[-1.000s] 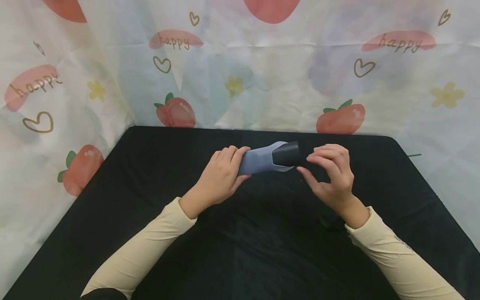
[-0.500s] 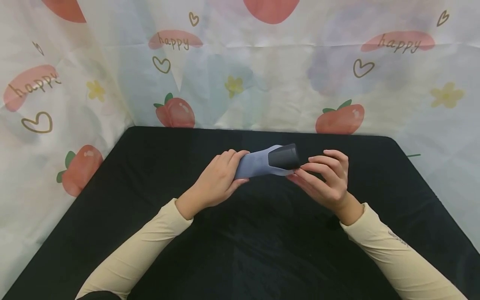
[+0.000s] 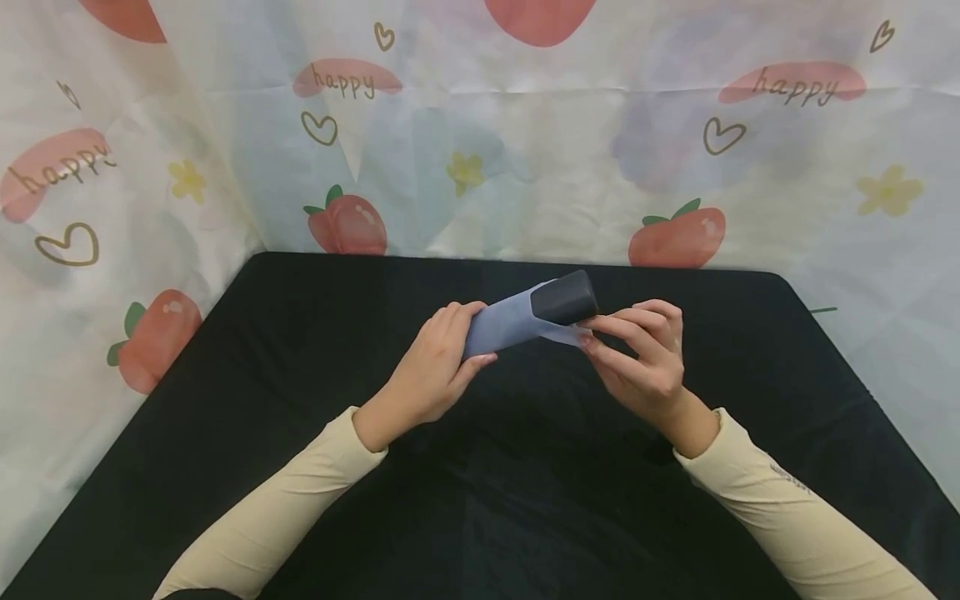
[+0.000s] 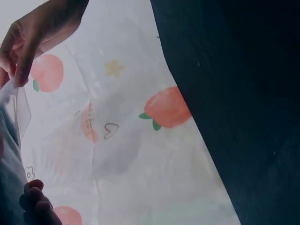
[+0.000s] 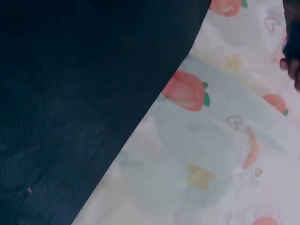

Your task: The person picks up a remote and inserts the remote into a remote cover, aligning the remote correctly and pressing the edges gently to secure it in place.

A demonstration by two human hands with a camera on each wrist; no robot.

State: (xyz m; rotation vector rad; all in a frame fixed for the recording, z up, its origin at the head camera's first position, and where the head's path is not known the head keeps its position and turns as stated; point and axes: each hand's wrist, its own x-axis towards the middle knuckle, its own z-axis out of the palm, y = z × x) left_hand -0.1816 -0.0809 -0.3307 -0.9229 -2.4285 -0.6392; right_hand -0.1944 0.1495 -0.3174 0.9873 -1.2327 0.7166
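Observation:
A bluish, partly see-through sleeve [image 3: 498,323] wraps a black cylinder [image 3: 564,297], whose end sticks out at the right in the head view. My left hand [image 3: 423,367] grips the sleeve's left end, holding it above the table and tilted up to the right. With thumb and fingertips, my right hand [image 3: 645,358] pinches the loose lower flap at the sleeve's open end. The left wrist view shows this thin flap [image 4: 22,112] hanging from the right hand [image 4: 42,28]. At the right wrist view's edge, only fingertips of the left hand [image 5: 296,70] appear.
A black cloth [image 3: 525,500] covers the table below both hands. Behind and to the left hangs a pale curtain [image 3: 540,167] printed with fruit, hearts and flowers, meeting the table's back edge.
My right hand has come left from apart to the sleeve's open end and now pinches its flap. The sleeve and cylinder have tilted up more at the right.

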